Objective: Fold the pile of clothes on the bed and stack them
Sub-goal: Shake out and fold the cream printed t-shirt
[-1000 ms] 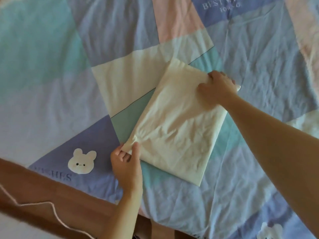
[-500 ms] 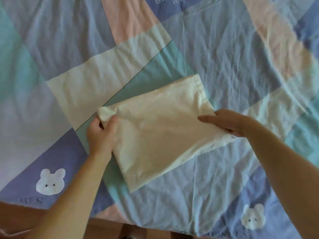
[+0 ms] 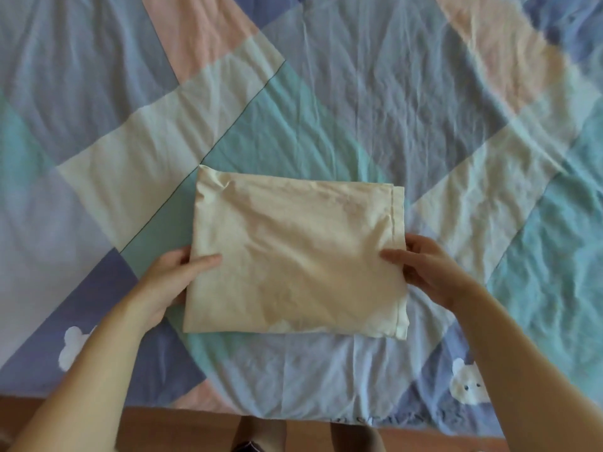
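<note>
— Left hand (image 3: 169,282) grips the cloth (image 3: 293,259) at its left edge, thumb on top and fingers tucked under; right hand (image 3: 427,272) does the same at the right edge, thumb lying on the fabric, fingers curled beneath.

— Where does the cloth sit?

— On the bed (image 3: 359,109), near its front edge, held flat between both hands; whether it rests on the sheet or hangs just above it, I cannot tell.

— Which way does it run?

— It is a folded cream rectangle; its long axis runs left to right across the view, nearly parallel to the bed's front edge, tilted slightly with the right end lower; a stitched hem runs down the right side, so the open end points right and the folded side points left.

— Anything else?

— A white bear print (image 3: 466,386) on the sheet below the right arm; another (image 3: 70,347) beside the left forearm; a wooden floor (image 3: 195,429) shows below the bed.
</note>
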